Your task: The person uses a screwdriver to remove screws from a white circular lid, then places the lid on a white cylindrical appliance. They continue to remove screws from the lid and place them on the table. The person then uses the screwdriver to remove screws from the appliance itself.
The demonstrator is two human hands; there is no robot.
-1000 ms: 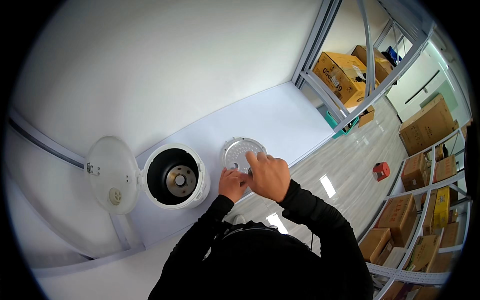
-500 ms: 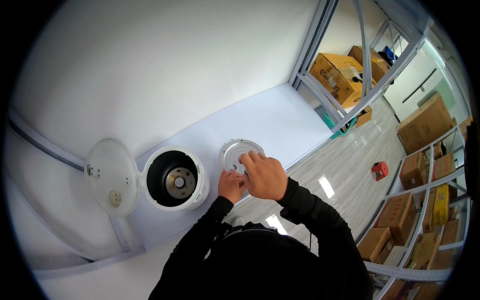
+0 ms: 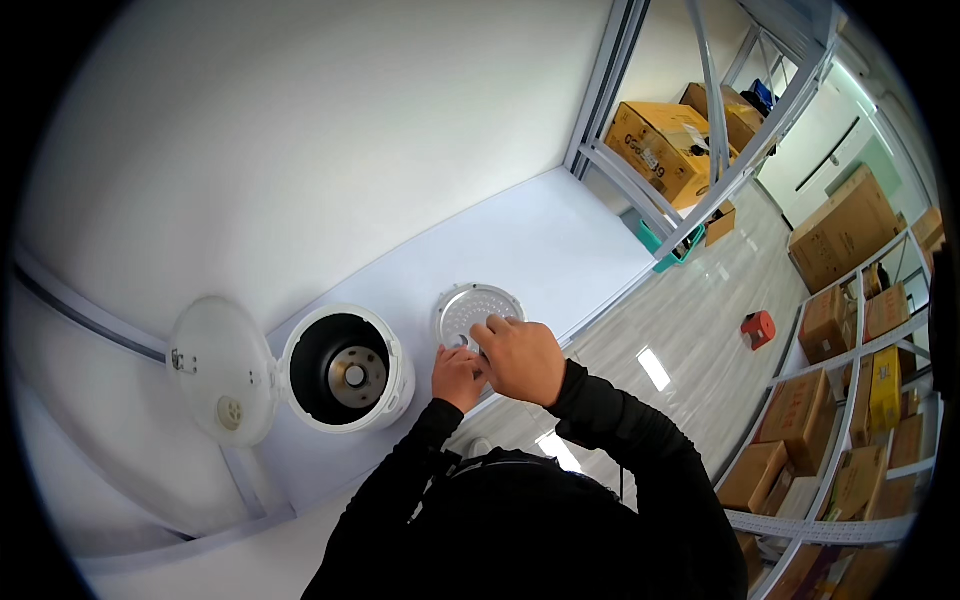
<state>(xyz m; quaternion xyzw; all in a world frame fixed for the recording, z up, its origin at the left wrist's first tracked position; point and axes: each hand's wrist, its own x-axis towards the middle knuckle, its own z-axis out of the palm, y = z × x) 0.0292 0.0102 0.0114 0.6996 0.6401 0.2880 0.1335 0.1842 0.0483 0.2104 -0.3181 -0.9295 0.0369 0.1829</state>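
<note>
A round, perforated metal inner lid (image 3: 483, 298) lies on the white worktop in front of me. At its near edge, my left hand (image 3: 460, 378) is closed, its fingertips against the rim. My right hand (image 3: 525, 362) is curled over the lid's near right part, with thumb and fingers drawn together beside the left fingertips. Whatever the right fingers pinch is hidden by the hand. To the left stands a white rice cooker (image 3: 405, 385), its hinged outer lid (image 3: 222, 350) swung open to the left. No pot sits inside, so the heating plate (image 3: 372, 388) shows within the dark cavity.
The worktop (image 3: 560, 235) runs along a white wall toward a metal frame at the far right. Beyond it are cardboard boxes (image 3: 660, 150) and a green basket (image 3: 668, 262). A red stool (image 3: 758, 330) stands on the floor, near shelves of boxes (image 3: 795, 415).
The view has shifted slightly. Both hands stay at the inner lid's near edge, with only small movement of the fingers. Cooker and inner lid keep their places.
</note>
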